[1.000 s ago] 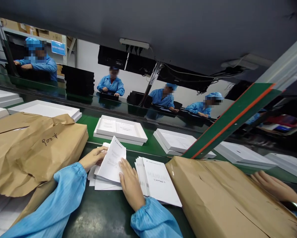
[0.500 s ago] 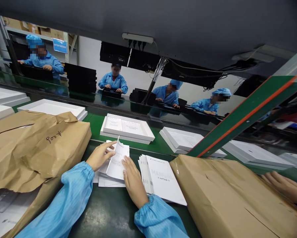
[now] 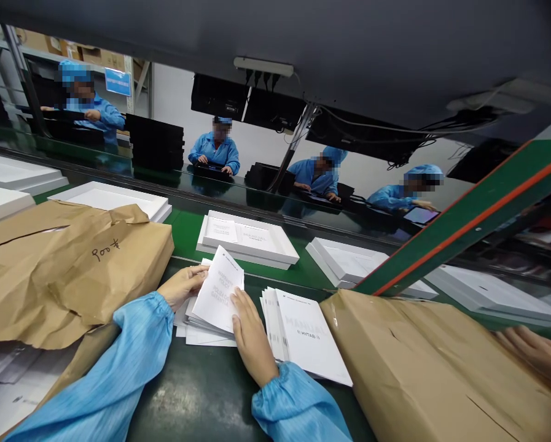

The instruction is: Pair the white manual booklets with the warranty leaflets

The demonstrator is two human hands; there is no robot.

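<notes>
A white warranty leaflet point(image 3: 220, 288) is tilted up from a small stack of white leaflets point(image 3: 206, 336) on the green bench. My left hand point(image 3: 183, 286) pinches its left edge between thumb and fingers. Stretched out flat, the fingers of my right hand point(image 3: 251, 334) touch the leaflet's lower right side without wrapping round it. Just right of that hand lies a fanned pile of white manuals point(image 3: 308, 334), the top cover printed "MANUAL". Behind the leaflet, a white open box point(image 3: 252, 248) contains a leaflet and a manual.
Brown paper packages flank me, a torn one point(image 3: 118, 279) at left and another point(image 3: 418, 350) at right. More white boxes point(image 3: 349, 261) line the green belt. A slanted green post point(image 3: 478, 224) crosses at right. Another person's hand point(image 3: 531, 350) shows far right; co-workers sit opposite.
The top warranty leaflet, earlier curled at its edge, now stands lifted with its cover facing me. My left hand has closed on its edge. The view has shifted slightly.
</notes>
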